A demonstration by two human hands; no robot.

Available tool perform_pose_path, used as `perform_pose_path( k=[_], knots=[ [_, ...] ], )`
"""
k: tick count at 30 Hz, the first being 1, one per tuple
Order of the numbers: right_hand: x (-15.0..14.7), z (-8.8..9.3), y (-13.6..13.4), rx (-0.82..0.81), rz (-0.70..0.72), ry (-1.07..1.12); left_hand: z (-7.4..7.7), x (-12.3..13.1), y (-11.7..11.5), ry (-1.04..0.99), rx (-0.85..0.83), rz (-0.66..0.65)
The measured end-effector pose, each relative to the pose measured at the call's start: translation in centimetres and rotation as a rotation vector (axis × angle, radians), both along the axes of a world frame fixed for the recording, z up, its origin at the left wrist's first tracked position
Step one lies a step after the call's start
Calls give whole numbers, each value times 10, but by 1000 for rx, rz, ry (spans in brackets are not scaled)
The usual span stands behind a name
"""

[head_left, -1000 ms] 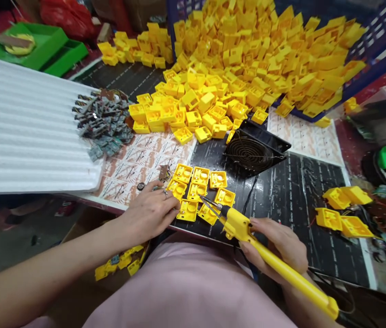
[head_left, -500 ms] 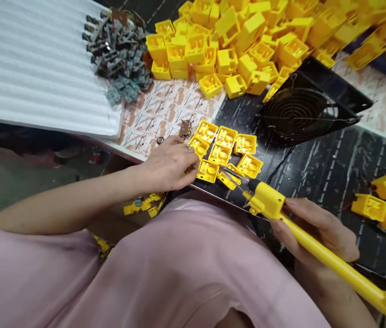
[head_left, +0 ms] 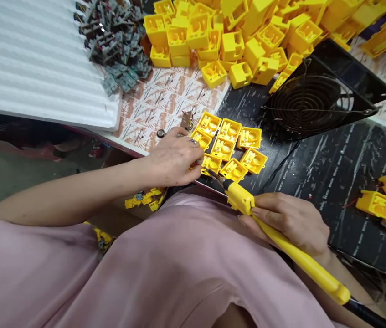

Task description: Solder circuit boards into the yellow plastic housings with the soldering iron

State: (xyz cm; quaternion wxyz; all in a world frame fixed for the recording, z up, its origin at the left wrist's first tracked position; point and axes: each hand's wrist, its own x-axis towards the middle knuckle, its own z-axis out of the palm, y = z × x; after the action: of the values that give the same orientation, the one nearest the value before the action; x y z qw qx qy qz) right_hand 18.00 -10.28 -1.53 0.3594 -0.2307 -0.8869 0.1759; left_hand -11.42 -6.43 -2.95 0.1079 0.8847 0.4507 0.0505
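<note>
Right hand (head_left: 286, 221) is gripping a yellow soldering iron (head_left: 300, 260) by its handle, tip pointing in at the open yellow housings (head_left: 223, 147), which are lying clustered at the table's (head_left: 319, 168) near edge. Left hand (head_left: 177, 157) is resting at that edge, fingers curling beside the cluster; fingertips partly hidden, cannot tell whether gripping. Black fan (head_left: 302, 105) is standing farther in from the edge.

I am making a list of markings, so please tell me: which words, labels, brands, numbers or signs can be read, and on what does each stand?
"BENCHU", as far as the small letters show: repeated on the black sheet.
Too small to read: fine print on the brown-and-white sheet.
Too blurred: any marking on the red object below.
</note>
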Motion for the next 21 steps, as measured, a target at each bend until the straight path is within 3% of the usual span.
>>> perform_pose_path(
  k=[8, 15, 21],
  knots=[
    [13, 13, -1, -72, -67, -89, 2, 3, 3, 21, -41, 5],
    [14, 4, 1, -32, -92, 82, -1, 2, 0, 20, 33, -6],
    [18, 1, 0, -33, -103, 58, -1, 2, 0, 79, 47, -19]
  ],
)
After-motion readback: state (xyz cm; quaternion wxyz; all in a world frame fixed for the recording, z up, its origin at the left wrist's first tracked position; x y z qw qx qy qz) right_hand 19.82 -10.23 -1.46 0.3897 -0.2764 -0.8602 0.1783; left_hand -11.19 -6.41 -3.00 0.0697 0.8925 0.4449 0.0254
